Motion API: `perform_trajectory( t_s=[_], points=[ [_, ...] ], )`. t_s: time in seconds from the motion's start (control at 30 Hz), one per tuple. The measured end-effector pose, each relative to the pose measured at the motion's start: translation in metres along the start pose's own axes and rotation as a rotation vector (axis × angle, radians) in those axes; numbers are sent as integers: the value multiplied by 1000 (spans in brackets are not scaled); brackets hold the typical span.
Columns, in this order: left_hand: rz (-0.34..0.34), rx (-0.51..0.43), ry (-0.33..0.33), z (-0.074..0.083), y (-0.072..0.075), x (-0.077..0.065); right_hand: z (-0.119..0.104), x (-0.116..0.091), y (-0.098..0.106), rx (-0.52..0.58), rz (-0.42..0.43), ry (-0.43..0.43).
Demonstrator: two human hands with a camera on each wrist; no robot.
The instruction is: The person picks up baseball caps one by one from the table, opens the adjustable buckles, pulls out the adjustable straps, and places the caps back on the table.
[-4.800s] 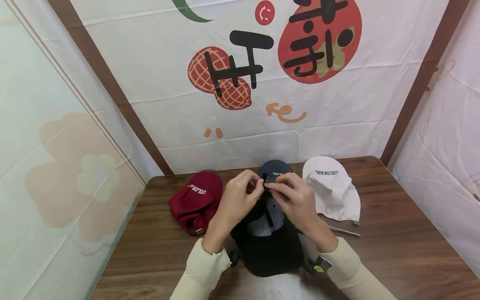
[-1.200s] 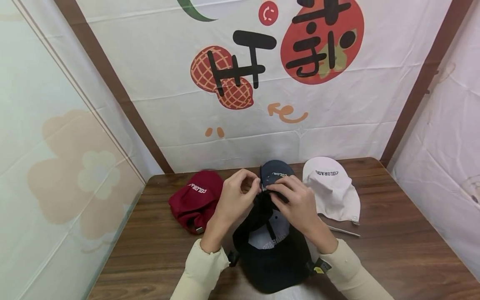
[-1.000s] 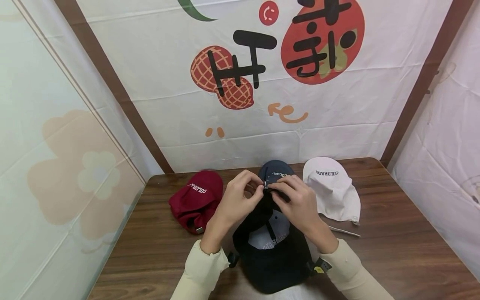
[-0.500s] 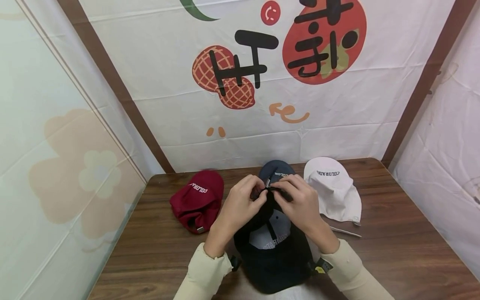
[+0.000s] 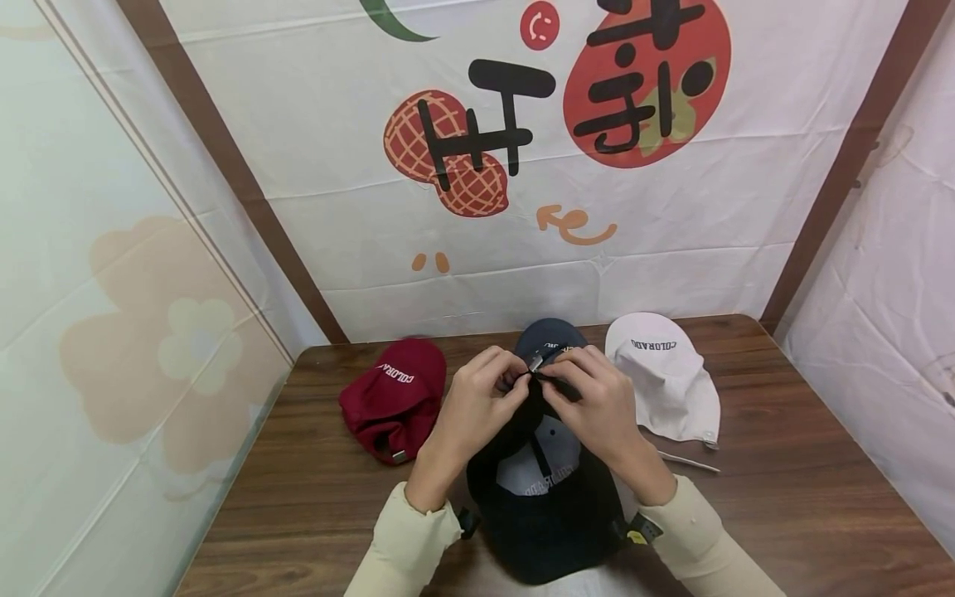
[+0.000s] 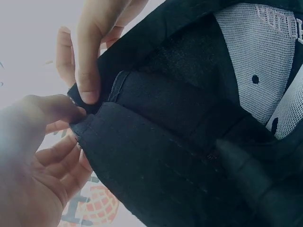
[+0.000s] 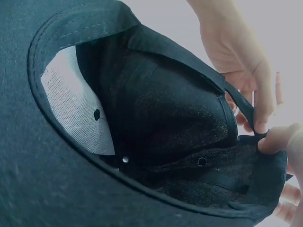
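Black cap [image 5: 548, 514] | hands, left [image 5: 477, 404] and right [image 5: 594, 404], pinch its rear edges | table [image 5: 791, 497] spreads wide beyond white cap [image 5: 666, 383]

My fingers [image 6: 88, 78] hold a black cap [image 5: 548, 539], its inner panel [image 5: 522, 474] pale grey. I see a maroon cap [image 5: 395, 394] at nine o'clock, a navy cap [image 5: 548, 333] at twelve, a dark-lettered white cap [image 5: 662, 381] at three, on a brown wood-grain tabletop [image 5: 298, 506].

"What's the worktop [image 5: 806, 506] like?"
"Brown, wood-grained, with rounded far corners."
"And on it?"
"Maroon cap [image 5: 394, 402] left, navy cap [image 5: 546, 333] mid, white cap [image 5: 666, 377] right, and a thin pale stick [image 5: 690, 462] near the white one."
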State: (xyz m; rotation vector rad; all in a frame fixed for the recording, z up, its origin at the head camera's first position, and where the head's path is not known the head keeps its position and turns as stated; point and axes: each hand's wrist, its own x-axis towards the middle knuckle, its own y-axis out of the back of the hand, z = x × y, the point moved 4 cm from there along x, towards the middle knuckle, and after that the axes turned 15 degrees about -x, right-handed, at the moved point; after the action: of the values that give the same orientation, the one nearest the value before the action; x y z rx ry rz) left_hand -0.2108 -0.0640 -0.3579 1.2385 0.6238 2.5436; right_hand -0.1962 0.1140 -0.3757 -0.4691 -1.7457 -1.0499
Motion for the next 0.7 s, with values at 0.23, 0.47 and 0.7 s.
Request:
perform_trajectory(
  t_s=[0.23, 0.47, 0.7],
  points=[
    [15, -15, -3, 1, 0, 1, -1, 1, 1, -7, -3, -2],
    [18, -35, -7, 2, 0, 1, 0, 0, 3, -8, -4, -4],
    [19, -47, -5, 1, 0, 1, -1, 1, 3, -9, 0, -7]
  ],
)
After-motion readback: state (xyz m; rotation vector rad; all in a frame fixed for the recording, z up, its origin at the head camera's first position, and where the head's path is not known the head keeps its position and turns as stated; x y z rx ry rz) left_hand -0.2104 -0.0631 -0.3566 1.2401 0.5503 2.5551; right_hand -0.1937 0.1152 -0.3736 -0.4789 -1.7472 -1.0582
